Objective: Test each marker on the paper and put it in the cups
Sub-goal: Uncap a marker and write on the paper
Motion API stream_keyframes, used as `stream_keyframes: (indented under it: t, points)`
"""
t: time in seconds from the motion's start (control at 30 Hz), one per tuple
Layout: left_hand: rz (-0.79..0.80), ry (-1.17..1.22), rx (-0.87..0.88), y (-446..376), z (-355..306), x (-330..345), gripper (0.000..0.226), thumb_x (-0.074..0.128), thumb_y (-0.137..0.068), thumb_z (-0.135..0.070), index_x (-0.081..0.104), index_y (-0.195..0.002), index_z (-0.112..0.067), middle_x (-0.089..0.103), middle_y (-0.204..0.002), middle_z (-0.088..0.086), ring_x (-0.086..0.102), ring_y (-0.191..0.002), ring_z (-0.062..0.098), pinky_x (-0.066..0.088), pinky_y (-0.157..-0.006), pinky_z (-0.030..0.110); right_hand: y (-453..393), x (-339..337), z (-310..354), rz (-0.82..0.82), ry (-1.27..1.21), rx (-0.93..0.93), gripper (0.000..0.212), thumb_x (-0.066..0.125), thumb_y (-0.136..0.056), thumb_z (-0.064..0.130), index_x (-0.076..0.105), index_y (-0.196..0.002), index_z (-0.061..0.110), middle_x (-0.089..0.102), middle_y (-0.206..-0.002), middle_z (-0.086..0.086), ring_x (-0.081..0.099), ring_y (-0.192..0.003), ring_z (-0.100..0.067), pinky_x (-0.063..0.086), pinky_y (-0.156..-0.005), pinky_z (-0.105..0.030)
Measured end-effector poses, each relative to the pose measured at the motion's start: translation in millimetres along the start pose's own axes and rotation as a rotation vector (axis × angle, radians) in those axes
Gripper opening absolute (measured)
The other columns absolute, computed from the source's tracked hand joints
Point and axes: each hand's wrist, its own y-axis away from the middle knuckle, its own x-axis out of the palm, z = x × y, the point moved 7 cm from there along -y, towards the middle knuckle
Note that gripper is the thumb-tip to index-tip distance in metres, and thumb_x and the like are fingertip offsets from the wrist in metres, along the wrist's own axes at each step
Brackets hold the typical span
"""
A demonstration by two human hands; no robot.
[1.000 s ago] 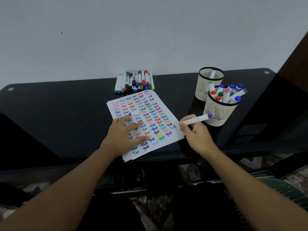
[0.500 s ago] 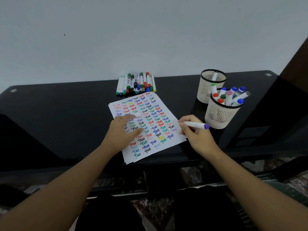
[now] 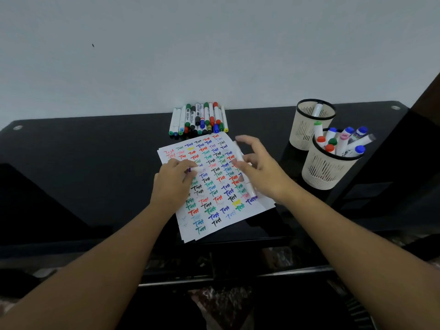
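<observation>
The white paper (image 3: 215,223), filled with rows of coloured "Test" marks, lies at the middle of the black table. My left hand (image 3: 172,186) rests on the paper's left part and pinches a small purple-and-white cap (image 3: 194,169). My right hand (image 3: 260,173) hovers over the paper's right side, its thumb and fingers around a blurred white purple marker (image 3: 248,186) that points tip-down toward the paper. Two cream mesh cups stand at the right: the near cup (image 3: 326,173) holds several markers and the far cup (image 3: 302,129) holds one.
A row of several untested markers (image 3: 198,119) lies along the wall just behind the paper. The black glass table (image 3: 95,167) ends at a front edge near my forearms. A dark panel rises at the far right.
My right hand moved left from the paper's right edge to above the sheet, turning the purple marker. My left hand lifted from lying flat and now pinches the cap.
</observation>
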Motion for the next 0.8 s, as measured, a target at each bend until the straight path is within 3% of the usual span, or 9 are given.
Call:
stream_keyframes:
  t: [0.07,0.17,0.27,0.67,0.8]
  points:
    - [-0.022,0.033,0.029,2.8,-2.3,-1.3,0.020,0.056,-0.102,-0.035,0.064,-0.120,-0.035,0.055,-0.106,-0.013,0.054,-0.098,0.013,0.049,-0.091,0.045,-6.8,7.3,2.0,0.061,0.273,-0.004,0.055,0.063,-0.104,0.035,0.031,-0.147,0.045,0.067,-0.128,0.005,0.071,-0.097,-0.014,0.060,-0.079,-0.035]
    - [-0.067,0.054,0.080,8.4,-8.9,-5.9,0.022,0.056,-0.103,-0.032,0.064,-0.123,-0.029,0.058,-0.106,-0.013,0.055,-0.093,0.010,0.051,-0.087,0.042,-13.8,11.0,5.8,0.087,0.577,-0.052,0.034,0.064,-0.102,0.037,0.058,-0.136,0.033,0.070,-0.122,0.007,0.068,-0.095,-0.013,0.060,-0.084,-0.042]
    - [-0.088,0.076,0.095,11.4,-12.6,-10.0,0.024,0.056,-0.104,-0.029,0.065,-0.126,-0.025,0.064,-0.111,-0.008,0.057,-0.092,0.009,0.052,-0.085,0.038,-15.8,13.4,6.5,0.119,0.709,-0.083,0.029,0.058,-0.104,0.044,0.062,-0.133,0.040,0.070,-0.120,0.005,0.066,-0.099,-0.015,0.059,-0.083,-0.044]
    - [-0.060,0.051,0.209,16.8,-25.7,-10.1,0.026,0.058,-0.103,-0.024,0.067,-0.127,-0.022,0.068,-0.121,-0.004,0.062,-0.099,0.012,0.053,-0.081,0.031,-23.8,27.6,7.3,0.143,0.780,-0.202,0.032,0.057,-0.104,0.047,0.062,-0.136,0.043,0.070,-0.123,0.012,0.064,-0.104,-0.014,0.054,-0.091,-0.045]
    - [-0.084,0.036,0.235,18.4,-27.0,-12.9,0.027,0.059,-0.103,-0.024,0.066,-0.129,-0.021,0.068,-0.122,-0.004,0.064,-0.100,0.013,0.055,-0.081,0.033,-24.9,34.3,12.6,0.138,0.833,-0.255,0.031,0.057,-0.105,0.044,0.056,-0.136,0.041,0.071,-0.113,0.009,0.064,-0.096,-0.014,0.053,-0.086,-0.042]
